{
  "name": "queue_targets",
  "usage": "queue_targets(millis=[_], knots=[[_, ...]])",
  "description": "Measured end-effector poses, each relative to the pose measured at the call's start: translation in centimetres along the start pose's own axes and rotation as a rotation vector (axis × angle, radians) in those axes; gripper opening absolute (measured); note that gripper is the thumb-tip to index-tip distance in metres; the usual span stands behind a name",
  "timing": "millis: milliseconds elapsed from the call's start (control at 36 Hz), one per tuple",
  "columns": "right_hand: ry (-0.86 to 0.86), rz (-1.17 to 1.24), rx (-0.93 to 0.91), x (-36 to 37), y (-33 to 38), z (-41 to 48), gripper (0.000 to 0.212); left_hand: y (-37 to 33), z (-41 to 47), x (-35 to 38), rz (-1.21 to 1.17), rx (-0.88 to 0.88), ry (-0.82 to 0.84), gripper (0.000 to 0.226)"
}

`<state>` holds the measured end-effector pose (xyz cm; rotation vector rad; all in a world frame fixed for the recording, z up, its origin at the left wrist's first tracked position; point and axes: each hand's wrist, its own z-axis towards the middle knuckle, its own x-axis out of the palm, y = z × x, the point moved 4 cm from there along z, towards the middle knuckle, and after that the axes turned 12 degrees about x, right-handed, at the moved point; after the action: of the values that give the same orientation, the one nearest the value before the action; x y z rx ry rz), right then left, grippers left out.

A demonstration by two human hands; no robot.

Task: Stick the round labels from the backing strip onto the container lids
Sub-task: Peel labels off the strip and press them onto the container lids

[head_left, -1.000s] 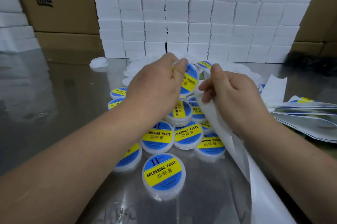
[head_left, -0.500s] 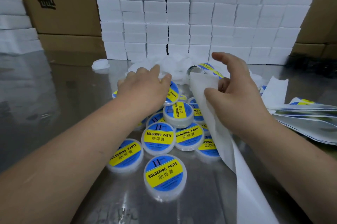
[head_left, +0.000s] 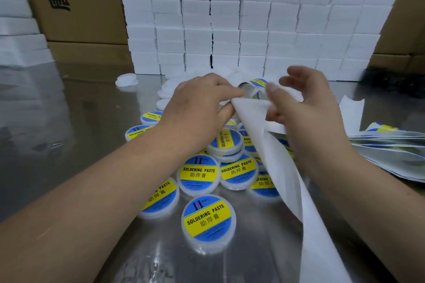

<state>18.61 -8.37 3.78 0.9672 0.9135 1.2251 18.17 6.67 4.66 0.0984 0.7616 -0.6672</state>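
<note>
A heap of round white containers with blue and yellow "SOLDERING PASTE" labels lies on the steel table; the nearest labelled container [head_left: 208,221] sits alone in front. A long white backing strip [head_left: 287,167] runs from the lower right up to both hands. My left hand [head_left: 202,107] pinches the strip's upper fold with thumb and fingers. My right hand [head_left: 303,107] holds the strip on the other side between thumb and lower fingers, its upper fingers spread. A round label [head_left: 258,82] shows on the strip just past my fingers. Unlabelled white lids [head_left: 167,91] lie behind the heap.
A wall of stacked white boxes [head_left: 253,22] stands at the back, with brown cartons [head_left: 76,1] to the left. Used backing sheets [head_left: 391,147] pile up on the right. One loose white lid [head_left: 126,80] lies at the back left on the steel table [head_left: 69,133].
My left hand left the labelled containers, rose and came right to grip the strip's fold. My right hand shifted its hold on the strip, fingers still spread.
</note>
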Motion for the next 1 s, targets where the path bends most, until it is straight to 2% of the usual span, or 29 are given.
queue_targets(millis=[28, 56, 111, 194, 250, 333, 444, 556, 611, 667, 750, 833, 889, 1000], knots=[[-0.05, 0.014, 0.049, -0.4, 0.0, 0.3, 0.01, 0.0, 0.0, -0.1, -0.016, -0.011, -0.026, 0.027], [-0.086, 0.025, 0.105, -0.8, -0.1, 0.7, 0.013, 0.1, -0.1, -0.2, -0.036, -0.027, -0.047, 0.027], [-0.089, 0.068, 0.243, -1.1, -0.2, 1.3, 0.033, 0.1, -0.1, -0.4, -0.069, -0.045, -0.079, 0.028], [0.061, 0.032, 0.425, -0.4, -0.8, 1.2, 0.055, -0.2, -0.1, -0.5, -0.091, -0.032, -0.104, 0.03], [0.18, 0.001, 0.499, 0.5, -1.3, 0.8, 0.06, -0.7, -0.1, -0.7, -0.103, 0.009, -0.113, 0.03], [0.279, 0.184, 0.55, 1.1, -1.5, 0.7, 0.057, -1.3, 0.0, -0.7, -0.083, 0.085, -0.073, 0.03], [0.357, 0.401, 0.556, 0.8, -1.1, 0.5, 0.041, -1.8, 0.0, -0.2, -0.063, 0.185, 0.054, 0.032], [0.42, 0.383, 0.488, 1.1, -0.9, 0.4, 0.02, -2.1, 0.0, 0.7, -0.07, 0.22, 0.188, 0.039], [0.397, 0.363, 0.465, 1.1, -1.0, 0.6, 0.022, -1.9, 0.0, 1.3, -0.083, 0.213, 0.285, 0.047], [0.34, 0.391, 0.458, 0.8, -1.2, 1.0, 0.028, -1.7, 0.0, 1.2, -0.205, 0.119, 0.286, 0.052], [0.113, 0.304, 0.379, -0.6, -1.7, 1.7, 0.036, -1.0, 0.5, -0.3, -0.555, -0.184, 0.0, 0.041], [-0.104, 0.107, 0.261, -2.1, -1.5, 2.2, 0.036, 1.3, 1.8, -1.5, -0.592, -0.397, -0.235, 0.03], [-0.115, 0.092, 0.254, -2.4, -1.5, 2.3, 0.034, 2.5, 2.3, -1.5, -0.553, -0.515, -0.203, 0.025], [-0.126, 0.055, 0.176, -2.0, -1.3, 1.9, 0.033, 2.4, 2.3, 0.3, -0.568, -0.629, 0.077, 0.019]])
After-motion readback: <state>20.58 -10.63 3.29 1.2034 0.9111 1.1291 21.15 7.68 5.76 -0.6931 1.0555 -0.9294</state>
